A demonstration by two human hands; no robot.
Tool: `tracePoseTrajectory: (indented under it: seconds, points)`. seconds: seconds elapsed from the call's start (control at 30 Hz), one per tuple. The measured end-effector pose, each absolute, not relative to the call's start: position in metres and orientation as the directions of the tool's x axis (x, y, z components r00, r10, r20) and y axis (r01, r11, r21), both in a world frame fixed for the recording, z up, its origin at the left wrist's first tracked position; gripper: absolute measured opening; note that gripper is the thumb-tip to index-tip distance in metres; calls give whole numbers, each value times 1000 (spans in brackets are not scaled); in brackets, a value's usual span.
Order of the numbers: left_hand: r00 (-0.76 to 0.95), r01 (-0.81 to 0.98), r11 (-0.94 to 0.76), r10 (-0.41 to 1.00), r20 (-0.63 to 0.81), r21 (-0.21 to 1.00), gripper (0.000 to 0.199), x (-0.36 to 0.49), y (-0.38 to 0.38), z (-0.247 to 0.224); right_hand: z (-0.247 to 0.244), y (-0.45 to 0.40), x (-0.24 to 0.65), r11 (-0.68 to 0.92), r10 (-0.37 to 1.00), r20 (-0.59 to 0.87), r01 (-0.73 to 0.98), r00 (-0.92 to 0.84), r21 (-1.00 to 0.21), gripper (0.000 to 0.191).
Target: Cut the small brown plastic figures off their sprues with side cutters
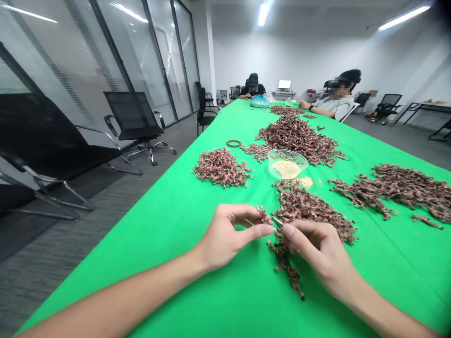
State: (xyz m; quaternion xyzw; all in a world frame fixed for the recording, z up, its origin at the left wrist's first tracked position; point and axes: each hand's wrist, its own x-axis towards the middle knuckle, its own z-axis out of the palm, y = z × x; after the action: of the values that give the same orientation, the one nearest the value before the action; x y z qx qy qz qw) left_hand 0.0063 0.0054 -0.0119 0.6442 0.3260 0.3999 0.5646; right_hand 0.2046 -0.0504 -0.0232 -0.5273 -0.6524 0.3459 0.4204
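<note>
My left hand (pixel 232 232) is closed, pinching a small knobbly brown piece with pale tips (pixel 262 215) between thumb and fingers. Close by on the right, my right hand (pixel 317 249) grips a slim metal tool (pixel 277 220), perhaps tweezers; most of it is hidden by the fingers. The tool's end points at the brown piece, but whether they touch I cannot tell. Behind the right hand spreads a heap of similar brown pieces (pixel 306 204), and a thin string of them (pixel 291 272) trails below, between the hands.
A clear bowl (pixel 288 166) holds pale bits, with some spilled beside it (pixel 306 182). Other brown heaps lie left (pixel 221 168), behind (pixel 299 136) and right (pixel 412 188) on the green cloth (pixel 169 286). A brown ring (pixel 234 143) lies beyond. Two people (pixel 252 84) (pixel 334 103) sit farther along.
</note>
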Motion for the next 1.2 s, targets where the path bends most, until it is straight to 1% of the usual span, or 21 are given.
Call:
tracePoseTrajectory:
  seconds: [0.07, 0.1, 0.17, 0.23, 0.3, 0.4, 0.5, 0.63, 0.77, 0.87, 1.0, 1.2]
  points:
    - [451, -64, -84, 886, 104, 994, 20, 7, 6, -13, -23, -50, 206, 283, 954, 293, 513, -64, -810, 33]
    - [443, -79, -46, 893, 76, 996, 22, 7, 6, -14, -23, -50, 206, 340, 925, 375, 573, -61, -745, 27]
    - [431, -106, 27, 902, 21, 994, 27, 8, 6, -15, -24, -50, 208, 459, 828, 553, 673, -88, -580, 13]
    - [432, -116, 74, 902, -17, 991, 31, 8, 6, -16, -25, -49, 209, 534, 721, 680, 731, -131, -425, 13]
    - [448, -113, 76, 894, -18, 991, 33, 8, 6, -19, -26, -48, 210, 555, 662, 733, 762, -160, -335, 17]
    - [487, -110, 74, 873, -11, 991, 32, 8, 6, -20, -28, -46, 212, 555, 619, 764, 790, -183, -260, 23]
    - [519, -104, 102, 854, -34, 989, 31, 7, 5, -19, -28, -45, 214, 550, 580, 786, 814, -212, -186, 27]
    - [553, -104, 143, 831, -63, 984, 32, 8, 4, -15, -28, -43, 217, 531, 547, 802, 841, -241, -109, 29]
    - [572, -90, 178, 815, -95, 980, 34, 9, 4, -13, -30, -40, 220, 529, 522, 810, 846, -265, -64, 31]
    - [605, -88, 206, 788, -112, 975, 32, 9, 3, -12, -30, -40, 221, 533, 518, 810, 845, -275, -54, 31]
    - [657, -103, 224, 747, -103, 969, 25, 8, 2, -11, -29, -40, 222, 551, 508, 814, 833, -282, -56, 31]
    - [680, -141, 246, 728, -87, 959, 19, 7, 3, -12, -26, -40, 222, 581, 502, 814, 811, -291, -68, 29]
